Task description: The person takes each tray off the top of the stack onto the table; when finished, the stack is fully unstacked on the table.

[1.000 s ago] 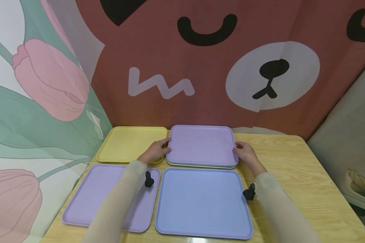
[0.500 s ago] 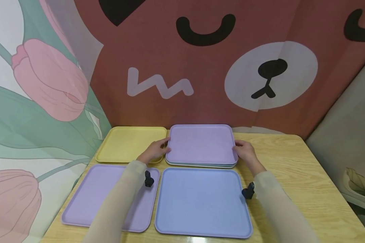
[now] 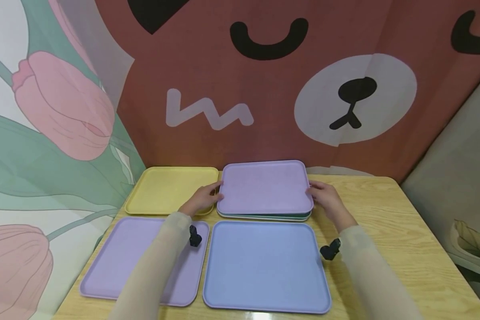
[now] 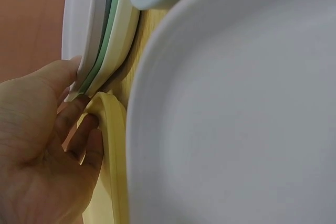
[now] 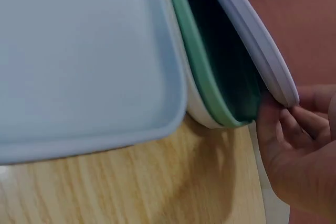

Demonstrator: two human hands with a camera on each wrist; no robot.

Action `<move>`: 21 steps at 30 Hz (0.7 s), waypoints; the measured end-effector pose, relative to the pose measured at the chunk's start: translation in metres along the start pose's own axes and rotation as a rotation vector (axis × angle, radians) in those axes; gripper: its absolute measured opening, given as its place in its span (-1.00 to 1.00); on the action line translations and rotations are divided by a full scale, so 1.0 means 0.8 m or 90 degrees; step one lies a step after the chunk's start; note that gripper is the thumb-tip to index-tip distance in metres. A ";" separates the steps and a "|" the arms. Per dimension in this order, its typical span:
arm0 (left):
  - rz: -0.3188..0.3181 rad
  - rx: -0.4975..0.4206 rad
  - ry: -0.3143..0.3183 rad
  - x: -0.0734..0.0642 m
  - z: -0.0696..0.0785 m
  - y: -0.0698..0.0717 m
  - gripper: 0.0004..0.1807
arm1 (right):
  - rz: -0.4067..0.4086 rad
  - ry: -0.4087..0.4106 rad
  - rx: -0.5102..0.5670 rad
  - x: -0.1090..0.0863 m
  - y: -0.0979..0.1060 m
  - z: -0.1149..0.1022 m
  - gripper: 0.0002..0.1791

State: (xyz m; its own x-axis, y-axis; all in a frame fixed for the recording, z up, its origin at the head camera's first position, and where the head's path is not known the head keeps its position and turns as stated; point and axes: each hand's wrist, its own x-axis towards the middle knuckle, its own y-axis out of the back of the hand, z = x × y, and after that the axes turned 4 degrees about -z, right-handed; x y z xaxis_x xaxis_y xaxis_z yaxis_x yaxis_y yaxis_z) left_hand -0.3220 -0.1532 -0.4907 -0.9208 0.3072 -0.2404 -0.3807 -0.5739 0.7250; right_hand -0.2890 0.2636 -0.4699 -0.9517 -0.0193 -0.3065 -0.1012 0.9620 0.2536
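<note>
A small purple tray (image 3: 266, 189) lies on top of a stack at the back of the table, its right side raised. My left hand (image 3: 202, 200) holds its left edge, thumb on the rim and the other fingers down beside the yellow tray (image 4: 116, 129). On the opposite edge, my right hand (image 3: 326, 198) pinches the purple rim between thumb and fingers. A dark gap opens in the right wrist view between that rim and the green tray (image 5: 207, 85) below. Under the green one shows a pale cream tray (image 5: 195, 106).
In front of the stack lies a larger blue tray (image 3: 266, 266). A larger purple tray (image 3: 112, 258) is at the front left, partly under my left sleeve (image 3: 152, 266). The wooden table (image 3: 392, 231) reaches back to a printed bear curtain (image 3: 272, 106).
The small purple tray's right side has risen with my right hand, and the green tray below has come into sight. My left hand has stayed at the left edge.
</note>
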 end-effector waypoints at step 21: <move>-0.010 -0.020 -0.008 0.003 -0.008 -0.001 -0.31 | -0.052 0.001 0.229 -0.006 0.005 -0.010 -0.30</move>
State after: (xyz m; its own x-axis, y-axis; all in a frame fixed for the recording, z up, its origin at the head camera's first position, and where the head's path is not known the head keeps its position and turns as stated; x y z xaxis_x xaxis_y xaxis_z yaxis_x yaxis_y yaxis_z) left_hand -0.3246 -0.1572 -0.4961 -0.9136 0.3262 -0.2429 -0.3978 -0.5923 0.7006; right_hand -0.2870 0.2650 -0.4600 -0.9453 -0.1001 -0.3106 -0.0688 0.9915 -0.1103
